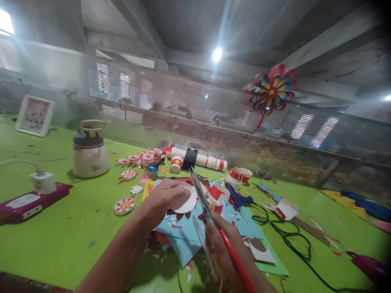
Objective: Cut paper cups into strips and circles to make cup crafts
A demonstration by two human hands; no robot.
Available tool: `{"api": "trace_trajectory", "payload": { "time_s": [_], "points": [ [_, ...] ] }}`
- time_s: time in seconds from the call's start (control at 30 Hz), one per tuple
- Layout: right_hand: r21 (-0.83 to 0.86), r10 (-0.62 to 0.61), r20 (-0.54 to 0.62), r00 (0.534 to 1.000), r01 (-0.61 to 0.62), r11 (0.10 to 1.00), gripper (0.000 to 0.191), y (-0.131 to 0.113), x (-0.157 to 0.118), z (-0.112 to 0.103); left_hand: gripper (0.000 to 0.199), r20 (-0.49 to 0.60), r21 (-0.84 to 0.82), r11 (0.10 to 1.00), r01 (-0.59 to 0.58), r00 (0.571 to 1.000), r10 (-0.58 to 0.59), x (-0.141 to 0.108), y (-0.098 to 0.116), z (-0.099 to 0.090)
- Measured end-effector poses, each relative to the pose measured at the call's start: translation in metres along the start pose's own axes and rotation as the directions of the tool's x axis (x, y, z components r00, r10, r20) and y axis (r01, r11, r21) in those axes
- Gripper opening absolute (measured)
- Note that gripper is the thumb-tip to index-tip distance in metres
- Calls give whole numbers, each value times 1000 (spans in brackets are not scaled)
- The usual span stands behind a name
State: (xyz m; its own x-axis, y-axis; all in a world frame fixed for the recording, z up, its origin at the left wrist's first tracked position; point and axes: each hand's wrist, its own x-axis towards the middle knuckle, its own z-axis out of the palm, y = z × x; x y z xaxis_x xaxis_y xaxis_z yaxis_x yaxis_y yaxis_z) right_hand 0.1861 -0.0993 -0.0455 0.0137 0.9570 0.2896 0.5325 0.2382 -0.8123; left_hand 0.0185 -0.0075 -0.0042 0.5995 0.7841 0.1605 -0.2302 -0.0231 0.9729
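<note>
A white paper disc (184, 202) with a dark scalloped lower edge is pinched in my left hand (171, 197), thumb on top. My right hand (220, 240) is wrapped round red-handled scissors (200, 191). Their blades are spread, one pointing up and away just right of the disc, not seen to touch it. Under both hands lie blue paper sheets (180, 228) scattered with small scraps. Cut red-and-white paper cup pieces (217, 193) sit just behind the scissors.
A blue glue gun (238, 197) trails a black cable at right. Behind are a phone (190, 158), stacked cups (210, 162) and a paint jar (152, 170). A large bottle (91, 158), a purple power strip (36, 202) and decorated discs (124, 206) are at left.
</note>
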Motion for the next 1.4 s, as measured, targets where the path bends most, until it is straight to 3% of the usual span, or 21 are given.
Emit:
{"api": "trace_trajectory", "payload": {
  "time_s": [0.27,0.4,0.5,0.73,0.9,1.03,1.17,1.4],
  "points": [
    [-262,32,104,994,-4,965,42,5,14,-9,30,-54,41,995,-91,994,93,1,-2,-3],
    [-377,83,96,992,-41,925,41,9,12,-27,27,-122,3,990,-139,983,138,4,-4,-3],
    [-485,113,104,988,-49,873,41,18,2,-46,19,-112,-4,990,-139,984,137,10,-8,-2],
    [-646,165,143,976,-34,763,44,40,-30,-88,23,-153,10,998,-62,986,62,19,-10,2],
    [-713,212,155,965,-40,700,33,56,-41,-111,33,-239,40,999,-23,970,32,5,-2,-7],
    [-755,231,161,959,-31,655,25,69,-43,-123,42,-221,102,992,76,974,-52,-23,-12,-19],
    [-779,211,161,964,-7,627,26,79,-42,-129,37,-207,154,974,167,969,-133,-51,-28,-24],
    [-789,205,199,958,33,614,26,92,-27,-140,39,-140,198,947,254,963,-229,-51,-45,-10]
  ]
}}
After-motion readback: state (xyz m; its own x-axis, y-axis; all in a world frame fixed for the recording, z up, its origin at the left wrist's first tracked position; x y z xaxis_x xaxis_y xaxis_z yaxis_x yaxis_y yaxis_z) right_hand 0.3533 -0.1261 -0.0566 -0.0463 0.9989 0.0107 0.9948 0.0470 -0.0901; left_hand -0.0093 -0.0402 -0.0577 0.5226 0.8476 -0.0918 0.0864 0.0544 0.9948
